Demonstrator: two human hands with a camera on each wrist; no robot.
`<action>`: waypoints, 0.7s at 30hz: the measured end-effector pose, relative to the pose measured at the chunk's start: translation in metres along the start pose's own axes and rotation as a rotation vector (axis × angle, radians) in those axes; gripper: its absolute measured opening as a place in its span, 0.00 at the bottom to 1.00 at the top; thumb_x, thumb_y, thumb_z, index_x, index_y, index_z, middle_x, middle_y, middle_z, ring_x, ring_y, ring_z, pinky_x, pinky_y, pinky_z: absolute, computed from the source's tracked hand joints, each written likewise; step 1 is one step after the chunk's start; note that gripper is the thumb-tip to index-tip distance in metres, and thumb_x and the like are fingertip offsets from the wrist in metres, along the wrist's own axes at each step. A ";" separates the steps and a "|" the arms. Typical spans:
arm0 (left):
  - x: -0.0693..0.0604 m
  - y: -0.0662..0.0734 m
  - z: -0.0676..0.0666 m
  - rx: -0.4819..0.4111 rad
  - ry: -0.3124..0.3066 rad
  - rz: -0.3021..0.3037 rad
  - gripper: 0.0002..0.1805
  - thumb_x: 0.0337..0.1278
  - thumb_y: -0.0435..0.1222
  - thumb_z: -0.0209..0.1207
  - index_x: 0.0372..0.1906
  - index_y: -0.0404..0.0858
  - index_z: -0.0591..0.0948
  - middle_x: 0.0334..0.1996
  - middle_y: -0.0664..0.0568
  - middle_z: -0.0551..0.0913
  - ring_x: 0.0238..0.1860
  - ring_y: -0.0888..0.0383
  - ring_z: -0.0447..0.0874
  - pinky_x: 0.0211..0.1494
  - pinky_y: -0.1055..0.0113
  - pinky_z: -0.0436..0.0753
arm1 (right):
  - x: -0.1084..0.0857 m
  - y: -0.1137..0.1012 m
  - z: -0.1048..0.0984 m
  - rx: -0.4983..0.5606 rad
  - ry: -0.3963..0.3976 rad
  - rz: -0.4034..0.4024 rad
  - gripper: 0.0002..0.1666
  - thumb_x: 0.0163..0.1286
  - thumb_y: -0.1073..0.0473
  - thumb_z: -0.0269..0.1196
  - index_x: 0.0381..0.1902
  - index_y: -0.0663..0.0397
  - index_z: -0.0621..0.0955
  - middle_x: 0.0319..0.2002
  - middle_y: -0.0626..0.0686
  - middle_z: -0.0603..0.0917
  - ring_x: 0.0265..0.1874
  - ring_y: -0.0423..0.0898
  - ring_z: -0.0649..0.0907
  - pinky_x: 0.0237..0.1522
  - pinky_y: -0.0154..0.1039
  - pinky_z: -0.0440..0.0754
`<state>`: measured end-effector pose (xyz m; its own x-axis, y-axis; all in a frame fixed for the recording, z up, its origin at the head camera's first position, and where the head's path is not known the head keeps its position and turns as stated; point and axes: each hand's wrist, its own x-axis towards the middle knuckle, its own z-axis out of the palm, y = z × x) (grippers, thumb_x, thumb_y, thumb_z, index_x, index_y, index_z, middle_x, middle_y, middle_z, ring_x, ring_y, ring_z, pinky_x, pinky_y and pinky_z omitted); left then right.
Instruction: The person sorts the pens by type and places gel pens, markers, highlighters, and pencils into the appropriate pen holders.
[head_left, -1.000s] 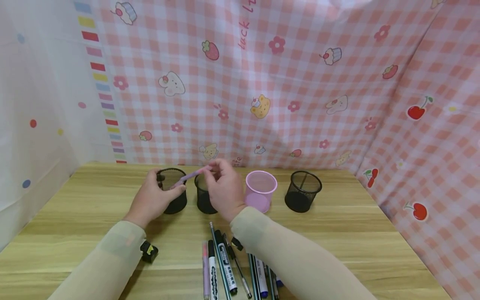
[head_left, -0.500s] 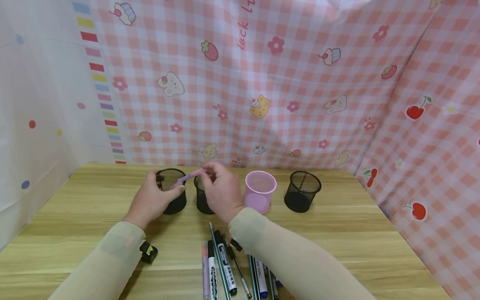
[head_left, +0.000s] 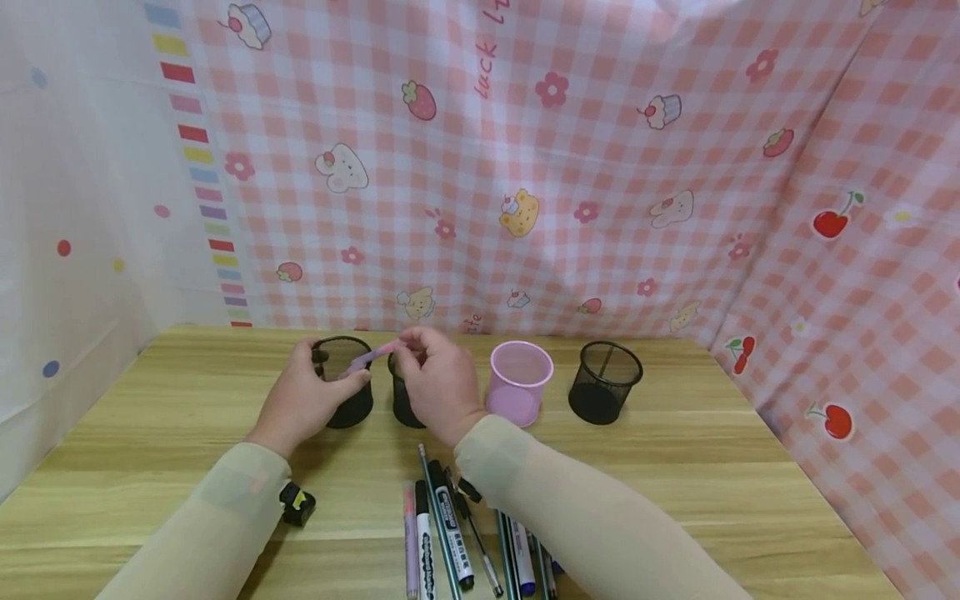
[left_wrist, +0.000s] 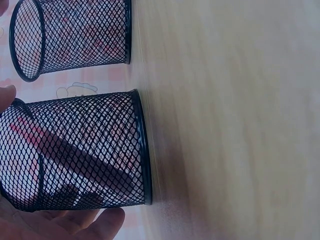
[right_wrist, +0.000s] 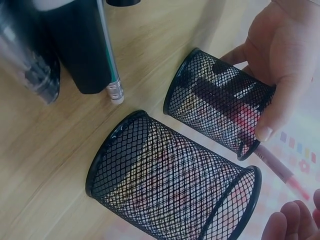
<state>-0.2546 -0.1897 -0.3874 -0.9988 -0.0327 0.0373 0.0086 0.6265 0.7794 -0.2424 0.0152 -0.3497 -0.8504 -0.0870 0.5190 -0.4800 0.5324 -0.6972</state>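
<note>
My left hand (head_left: pixel 300 408) grips the leftmost black mesh pen cup (head_left: pixel 350 412), which stands upright on the table, its thumb along the near side. My right hand (head_left: pixel 448 392) pinches the pink end of a slim purple pen (head_left: pixel 377 353). That pen slants down to the left over the cup's rim; its lower end is hidden behind my left thumb. Through the mesh in the left wrist view, a dark-looking pen with a pink end (left_wrist: pixel 75 157) leans inside the cup. A second black mesh cup (head_left: pixel 406 403) stands partly behind my right hand.
To the right stand a pink mesh cup (head_left: pixel 517 396) and another black mesh cup (head_left: pixel 597 400). Several pens, markers and pencils lie in front, among them a purple pen (head_left: pixel 411 542) and a black-capped marker (head_left: pixel 452 525). A patterned cloth (head_left: pixel 480 167) hangs behind.
My right hand has moved a little left with the purple pen, towards the leftmost cup. My left hand keeps its grip on that cup.
</note>
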 end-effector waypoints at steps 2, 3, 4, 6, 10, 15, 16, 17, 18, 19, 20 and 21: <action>0.000 0.001 0.000 0.000 -0.001 -0.002 0.67 0.58 0.72 0.62 0.84 0.33 0.46 0.78 0.28 0.62 0.75 0.30 0.66 0.73 0.33 0.71 | 0.000 0.000 0.000 -0.002 -0.005 -0.001 0.09 0.78 0.55 0.65 0.49 0.52 0.88 0.38 0.49 0.93 0.30 0.38 0.85 0.29 0.27 0.79; 0.000 0.001 0.000 0.000 -0.001 -0.003 0.67 0.58 0.72 0.62 0.84 0.33 0.46 0.78 0.28 0.62 0.75 0.30 0.66 0.73 0.33 0.71 | 0.000 0.000 0.001 -0.004 -0.008 -0.001 0.09 0.78 0.55 0.65 0.48 0.52 0.88 0.38 0.49 0.93 0.30 0.38 0.84 0.29 0.27 0.79; 0.000 0.001 0.000 0.000 -0.001 -0.002 0.66 0.58 0.72 0.62 0.84 0.33 0.47 0.78 0.28 0.62 0.75 0.30 0.66 0.73 0.33 0.71 | 0.000 -0.001 0.001 -0.008 -0.011 0.000 0.09 0.78 0.55 0.66 0.48 0.52 0.88 0.38 0.49 0.93 0.30 0.37 0.84 0.29 0.27 0.79; 0.000 0.001 0.000 0.002 -0.001 -0.004 0.66 0.59 0.71 0.62 0.84 0.33 0.47 0.78 0.28 0.62 0.75 0.30 0.66 0.72 0.34 0.71 | 0.000 -0.001 0.001 -0.013 -0.019 0.007 0.10 0.77 0.54 0.66 0.48 0.52 0.88 0.38 0.49 0.93 0.30 0.37 0.84 0.30 0.27 0.80; 0.000 0.001 0.000 0.007 0.000 -0.005 0.66 0.59 0.71 0.61 0.84 0.33 0.47 0.78 0.28 0.63 0.75 0.30 0.66 0.72 0.34 0.71 | 0.000 -0.002 0.003 -0.032 -0.032 0.028 0.10 0.77 0.52 0.66 0.47 0.50 0.88 0.37 0.48 0.92 0.30 0.36 0.84 0.31 0.27 0.80; 0.001 0.001 0.000 0.007 -0.001 -0.007 0.66 0.59 0.72 0.61 0.84 0.33 0.47 0.77 0.28 0.63 0.74 0.30 0.67 0.73 0.34 0.71 | 0.000 -0.004 0.005 -0.030 -0.046 0.051 0.08 0.78 0.53 0.66 0.45 0.49 0.89 0.36 0.47 0.93 0.30 0.35 0.85 0.32 0.28 0.81; 0.001 0.001 0.000 0.008 -0.001 -0.007 0.66 0.59 0.72 0.61 0.84 0.33 0.47 0.77 0.28 0.63 0.74 0.31 0.67 0.73 0.34 0.71 | 0.000 -0.004 0.005 -0.031 -0.049 0.052 0.08 0.78 0.53 0.66 0.45 0.49 0.89 0.37 0.47 0.93 0.30 0.35 0.85 0.32 0.28 0.81; 0.000 0.001 0.000 0.008 -0.001 -0.006 0.66 0.59 0.72 0.61 0.84 0.33 0.47 0.77 0.28 0.63 0.74 0.31 0.67 0.73 0.34 0.71 | 0.000 -0.005 0.006 -0.034 -0.051 0.054 0.08 0.78 0.54 0.65 0.45 0.49 0.89 0.37 0.47 0.93 0.30 0.35 0.85 0.32 0.28 0.81; 0.000 0.001 0.000 0.007 -0.001 -0.005 0.66 0.59 0.72 0.61 0.84 0.33 0.47 0.77 0.28 0.63 0.74 0.31 0.67 0.72 0.34 0.71 | 0.000 -0.005 0.006 -0.039 -0.051 0.053 0.08 0.78 0.54 0.65 0.46 0.49 0.89 0.37 0.47 0.93 0.31 0.35 0.86 0.33 0.29 0.81; 0.000 0.001 0.000 0.008 -0.001 -0.005 0.66 0.59 0.72 0.61 0.84 0.33 0.47 0.77 0.28 0.63 0.74 0.31 0.67 0.72 0.34 0.71 | 0.000 -0.005 0.006 -0.045 -0.053 0.054 0.08 0.78 0.54 0.65 0.46 0.50 0.89 0.38 0.47 0.93 0.31 0.35 0.86 0.33 0.28 0.81; 0.000 0.001 0.000 0.008 -0.001 -0.004 0.66 0.59 0.72 0.61 0.84 0.33 0.47 0.77 0.28 0.63 0.74 0.31 0.67 0.72 0.34 0.71 | -0.001 -0.006 0.006 -0.048 -0.054 0.056 0.09 0.78 0.54 0.65 0.47 0.50 0.89 0.39 0.48 0.93 0.31 0.36 0.86 0.33 0.29 0.81; 0.000 0.001 0.000 0.008 -0.001 -0.003 0.66 0.59 0.71 0.61 0.84 0.33 0.47 0.77 0.28 0.63 0.74 0.31 0.67 0.72 0.34 0.71 | -0.001 -0.006 0.006 -0.054 -0.056 0.058 0.09 0.78 0.54 0.65 0.48 0.50 0.89 0.39 0.48 0.93 0.31 0.36 0.86 0.33 0.29 0.81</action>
<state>-0.2544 -0.1889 -0.3864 -0.9988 -0.0343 0.0344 0.0049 0.6329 0.7742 -0.2400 0.0065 -0.3487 -0.8877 -0.1012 0.4491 -0.4188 0.5828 -0.6964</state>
